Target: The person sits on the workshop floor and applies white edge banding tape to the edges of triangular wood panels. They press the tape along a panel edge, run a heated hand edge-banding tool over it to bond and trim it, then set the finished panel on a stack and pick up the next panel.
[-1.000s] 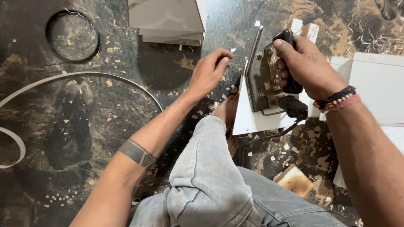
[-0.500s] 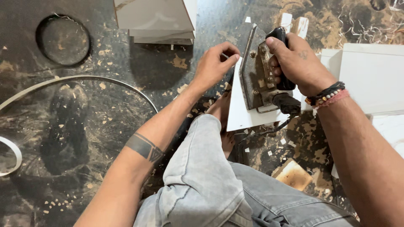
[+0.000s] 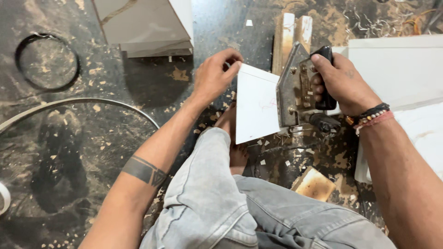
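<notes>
A small white laminated board (image 3: 256, 108) stands on edge on the dusty floor, propped by my bare foot (image 3: 233, 133). My left hand (image 3: 214, 76) pinches the board's upper left corner. My right hand (image 3: 341, 83) is closed around the black handle of a metal hand-held power tool (image 3: 295, 90), whose flat steel plate rests against the board's right edge. A black cord leaves the tool's lower end.
A white cabinet box (image 3: 147, 25) stands at the top. White panels (image 3: 397, 69) lie at the right. Wooden blocks (image 3: 288, 32) sit behind the board, another block (image 3: 314, 184) near my knee. Loops of edge banding (image 3: 46, 62) and wood chips litter the dark floor.
The board has turned so its white face shows more. My left hand has kept hold of its corner. The tool stays against its right edge.
</notes>
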